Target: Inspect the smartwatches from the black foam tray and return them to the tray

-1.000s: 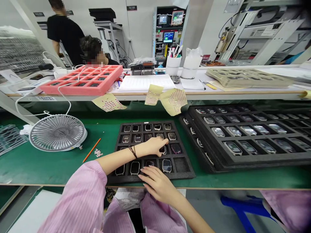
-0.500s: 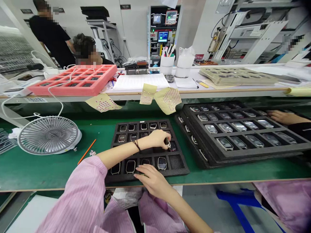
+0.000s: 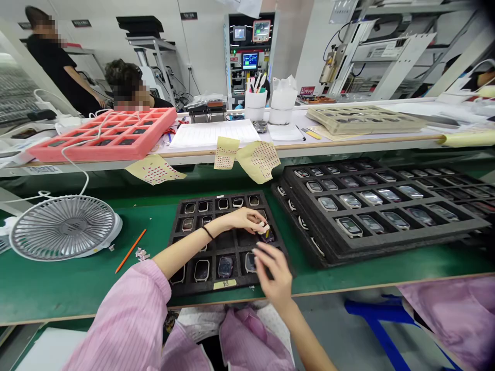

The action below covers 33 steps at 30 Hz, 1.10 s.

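A black foam tray lies on the green bench in front of me, with square watch cases in many of its pockets. My left hand reaches over the tray's right side. Its fingers pinch a watch case, of which only a small pale part shows. A dark watch case lies in the pocket just below those fingertips. My right hand hovers over the tray's near right corner, slightly blurred, fingers apart and holding nothing visible. Beside its fingertips a pale-framed watch case sits in a pocket.
Stacked black trays of watches stand to the right. A grey fan and an orange stick lie left. On the shelf are a pink tray, papers and a cup of tools. Two people are beyond.
My right hand has lifted off the tray's near edge and moved right, uncovering a yellow label. My left hand stays over the same pockets. The co-worker's hand at the right trays has gone.
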Available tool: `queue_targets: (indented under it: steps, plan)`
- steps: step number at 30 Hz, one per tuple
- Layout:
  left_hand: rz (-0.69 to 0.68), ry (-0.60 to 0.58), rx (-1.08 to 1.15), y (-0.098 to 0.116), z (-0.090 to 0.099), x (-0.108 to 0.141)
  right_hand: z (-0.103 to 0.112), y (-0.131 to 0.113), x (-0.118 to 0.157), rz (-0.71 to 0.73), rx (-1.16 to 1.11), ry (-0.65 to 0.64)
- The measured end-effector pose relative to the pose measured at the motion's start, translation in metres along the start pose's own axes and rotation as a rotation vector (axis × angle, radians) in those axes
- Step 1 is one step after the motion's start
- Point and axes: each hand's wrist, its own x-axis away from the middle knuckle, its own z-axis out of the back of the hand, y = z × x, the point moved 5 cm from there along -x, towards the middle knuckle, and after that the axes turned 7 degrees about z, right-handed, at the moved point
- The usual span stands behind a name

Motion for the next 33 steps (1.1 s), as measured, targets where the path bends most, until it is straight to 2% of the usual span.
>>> queue_targets:
  steps: [2,6,11,18,24,29,33]
  plan:
    - [0.027,-0.048,0.342,-0.014,-0.001,0.006,0.013,0.018,-0.007,-0.064,0.099,0.084]
    - [0.003,-0.097,0.687,-0.03,-0.014,0.017,0.014,0.034,-0.02,0.006,0.057,-0.005]
    - [-0.007,-0.176,0.844,-0.032,-0.025,0.028,0.016,0.031,-0.027,0.099,-0.002,0.046]
    - [-0.059,-0.25,0.936,-0.028,-0.037,0.039,0.018,0.019,-0.031,0.217,0.069,0.116]
    - [-0.075,-0.127,1.122,-0.027,-0.048,0.043,0.009,0.004,-0.036,0.174,0.173,0.069]
    - [0.01,-0.037,1.241,-0.022,-0.062,0.046,0.002,0.001,-0.037,0.158,0.343,0.144]
    - [0.028,0.063,1.329,-0.016,-0.067,0.045,-0.001,0.007,-0.039,0.169,0.328,0.18]
